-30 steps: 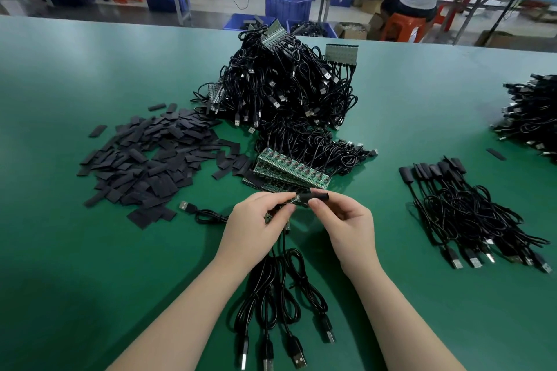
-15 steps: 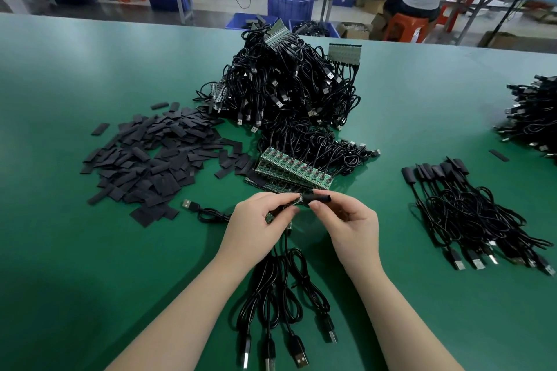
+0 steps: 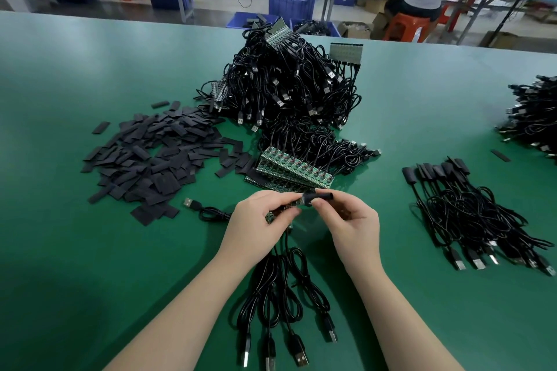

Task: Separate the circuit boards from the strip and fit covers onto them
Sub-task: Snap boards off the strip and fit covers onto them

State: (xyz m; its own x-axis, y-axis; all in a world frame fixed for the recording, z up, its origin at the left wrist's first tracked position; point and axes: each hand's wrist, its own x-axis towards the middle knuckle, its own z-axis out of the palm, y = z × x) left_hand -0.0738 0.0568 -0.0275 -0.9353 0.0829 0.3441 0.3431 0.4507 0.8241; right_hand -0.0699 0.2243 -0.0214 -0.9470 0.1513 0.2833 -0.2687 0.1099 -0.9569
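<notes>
My left hand [image 3: 261, 220] pinches a separated circuit board [image 3: 294, 205] while my right hand [image 3: 349, 220] holds a black cover [image 3: 321, 197], fingers clamped on it, at the board's end. I judge little done: one covered batch [image 3: 470, 205] lies right on the surface [image 3: 90, 250]; the board strips [image 3: 295, 170], cable heap [image 3: 289, 84] and loose covers [image 3: 150, 156] remain.

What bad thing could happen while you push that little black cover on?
1. The black cover pinched by the right hand sits only at the tip of the circuit board that the left hand grips; pushed crooked, it may jam.
2. The left hand seems to hold several boards, so one could slip.
3. The dangling cables might tangle.
</notes>
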